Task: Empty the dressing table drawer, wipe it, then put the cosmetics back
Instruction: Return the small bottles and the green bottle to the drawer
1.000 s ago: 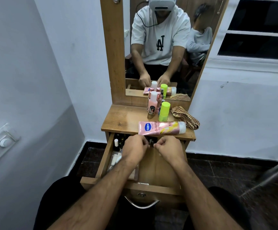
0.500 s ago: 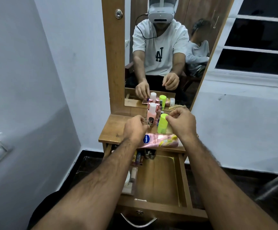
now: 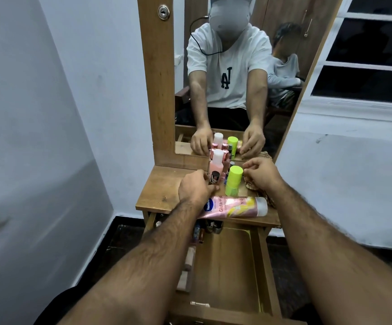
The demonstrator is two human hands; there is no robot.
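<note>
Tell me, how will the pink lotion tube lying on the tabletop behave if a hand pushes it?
The pink lotion tube lies on its side near the tabletop's front edge, so it may roll off into the drawer. Its body looks soft, likely yielding when squeezed.

Bare hairy forearms, white short-sleeved T-shirt (image 3: 227, 73) with dark monogram, black trousers, white headset (image 3: 229, 17), black cable

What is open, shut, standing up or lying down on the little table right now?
Drawer: pulled open, small items along its left side.
Pink tube: lying flat on the tabletop.
Green bottle: upright, capped.
Pink bottle: upright, capped.
Checked cloth: crumpled, partly hidden.
Left hand: curled, contents hidden.
Right hand: fingers pinched, contents unclear.
</note>
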